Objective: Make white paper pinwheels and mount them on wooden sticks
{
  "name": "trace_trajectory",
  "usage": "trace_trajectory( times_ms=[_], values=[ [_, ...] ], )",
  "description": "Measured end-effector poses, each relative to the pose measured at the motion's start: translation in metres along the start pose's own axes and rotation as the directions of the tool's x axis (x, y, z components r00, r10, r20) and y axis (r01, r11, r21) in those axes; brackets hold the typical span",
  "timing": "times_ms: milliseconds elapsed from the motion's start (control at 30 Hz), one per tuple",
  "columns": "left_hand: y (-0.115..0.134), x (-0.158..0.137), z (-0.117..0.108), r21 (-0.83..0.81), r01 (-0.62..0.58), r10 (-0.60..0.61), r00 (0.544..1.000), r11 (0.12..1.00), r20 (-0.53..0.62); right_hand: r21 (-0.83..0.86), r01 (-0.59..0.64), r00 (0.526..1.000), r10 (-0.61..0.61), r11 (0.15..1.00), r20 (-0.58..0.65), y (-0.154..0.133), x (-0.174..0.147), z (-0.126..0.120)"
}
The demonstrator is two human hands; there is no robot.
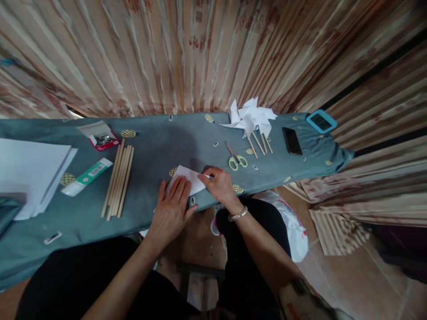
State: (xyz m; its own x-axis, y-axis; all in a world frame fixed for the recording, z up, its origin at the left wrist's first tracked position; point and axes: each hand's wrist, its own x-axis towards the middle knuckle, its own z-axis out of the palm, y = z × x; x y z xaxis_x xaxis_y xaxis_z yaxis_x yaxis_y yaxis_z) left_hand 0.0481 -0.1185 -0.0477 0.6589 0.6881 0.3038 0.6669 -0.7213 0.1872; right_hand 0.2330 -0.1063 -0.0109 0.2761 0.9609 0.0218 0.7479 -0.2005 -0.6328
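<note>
A folded piece of white paper (194,178) lies near the front edge of the cloth-covered table. My left hand (172,205) rests flat on its left part, fingers stretched out and slightly apart. At the paper's right corner, my right hand (218,183) pinches the edge between thumb and fingers; a silver bracelet circles that wrist. Beyond my right hand lie scissors (236,159) with green handles, blades partly spread. Farther back sit several white paper pinwheels (251,116) on wooden sticks.
Left of my hands lie several wooden sticks (120,180), a green-and-white glue tube (87,177), a red box (105,141) of small metal pieces and a stack of white paper (30,173). A dark phone (292,141) and a blue-framed device (321,121) are at the right. Curtains hang behind the table.
</note>
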Motion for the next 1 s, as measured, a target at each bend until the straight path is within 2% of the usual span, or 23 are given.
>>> trace_trajectory(
  times_ms=[267, 467, 633, 800, 1000],
  values=[
    [-0.001, -0.001, 0.002, 0.025, -0.013, 0.013, 1.0, 1.0, -0.017, -0.046, 0.068, 0.997, -0.069, 0.997, -0.027, 0.002, -0.001, 0.003],
    [0.0, 0.0, 0.0, 0.001, -0.009, 0.009, 1.0, 1.0, -0.02, -0.099, 0.183, 0.98, -0.19, 0.978, -0.058, 0.005, -0.005, 0.005],
    [0.002, 0.001, -0.001, 0.011, -0.009, 0.009, 1.0, 1.0, -0.001, -0.16, 0.278, 0.949, -0.296, 0.947, -0.105, 0.007, -0.024, 0.01],
    [0.003, 0.001, -0.003, 0.03, 0.0, -0.001, 0.999, 1.0, 0.045, -0.162, 0.264, 0.952, -0.284, 0.951, -0.115, 0.009, -0.039, 0.018],
    [0.005, 0.001, -0.006, 0.036, 0.009, -0.011, 0.998, 0.999, 0.064, -0.118, 0.235, 0.963, -0.247, 0.965, -0.104, 0.01, -0.041, 0.025]
  ],
)
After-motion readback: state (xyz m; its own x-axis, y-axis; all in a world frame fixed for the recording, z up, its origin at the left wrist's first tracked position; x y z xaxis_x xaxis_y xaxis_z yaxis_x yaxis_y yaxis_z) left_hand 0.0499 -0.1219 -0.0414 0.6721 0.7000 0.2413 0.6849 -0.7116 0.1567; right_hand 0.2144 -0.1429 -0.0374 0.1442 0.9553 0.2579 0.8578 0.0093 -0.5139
